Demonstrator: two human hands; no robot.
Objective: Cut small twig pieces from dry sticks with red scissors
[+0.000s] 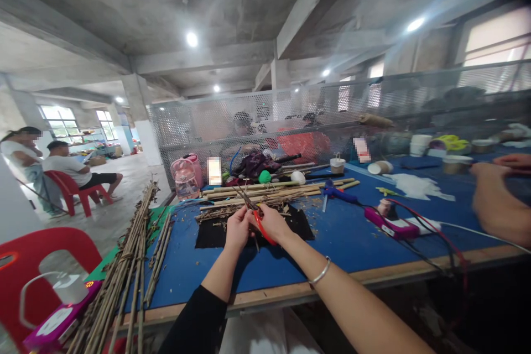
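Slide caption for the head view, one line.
Right hand holds red-handled scissors beside the left hand, above a black mat on a blue tabletop.

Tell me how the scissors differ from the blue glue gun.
The scissors have orange-red handles; the glue gun is blue. The scissors are held in the right hand; the glue gun rests on the table, untouched. Both are handheld tools.

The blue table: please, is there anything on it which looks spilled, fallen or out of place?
Yes. Dry brown scraps lie loose on the black mat, some scattered onto the blue table. Farther right, a white cylinder lies on its side, perhaps tipped over, while the pale cup left of it stands upright.
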